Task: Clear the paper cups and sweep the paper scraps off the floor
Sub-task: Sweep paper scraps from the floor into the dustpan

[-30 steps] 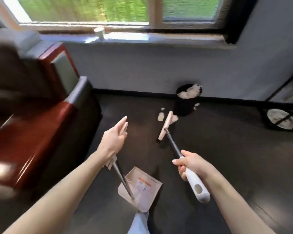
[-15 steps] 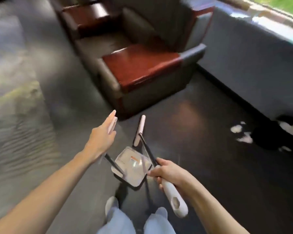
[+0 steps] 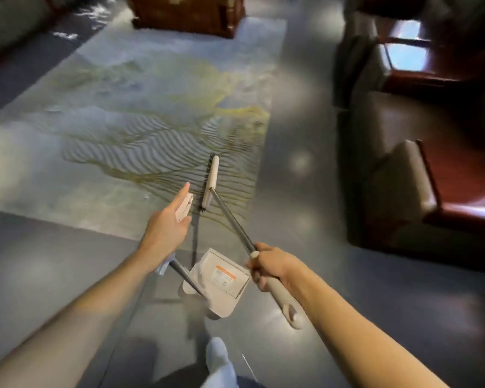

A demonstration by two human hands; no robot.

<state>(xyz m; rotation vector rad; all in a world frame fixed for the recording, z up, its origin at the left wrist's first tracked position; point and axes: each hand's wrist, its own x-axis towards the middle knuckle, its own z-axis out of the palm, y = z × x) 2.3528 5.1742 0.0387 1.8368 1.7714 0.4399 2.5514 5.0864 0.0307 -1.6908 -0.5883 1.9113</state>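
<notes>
Grey, glossy floor (image 3: 67, 275) fills the near part of the view. A pale patterned rug (image 3: 140, 113) spreads across the far left, and dark armchairs (image 3: 398, 197) with red-brown seats line the right. No paper scraps and no paper cups show here, so the task's things lie out of view and I cannot tell where they are.

The right hand (image 3: 273, 266) is wrapped around the broom (image 3: 210, 180) where the metal pole meets the pale grip, fingers curled tight. The pole slants away to the far left, putting the brush head at the rug's near edge; whether it touches I cannot tell. This reads as a carrying hold rather than a sweeping one.

The left hand (image 3: 165, 229) holds the dustpan (image 3: 221, 281) by the top of its long handle, forefinger laid straight along the grip. The other fingers are hidden beneath but seem to clasp it, since the pan hangs below between the two arms. Held this high, the pan hangs low, just beyond a pale shoe (image 3: 217, 357). Both tools look ready, but sweeping is not yet under way.
</notes>
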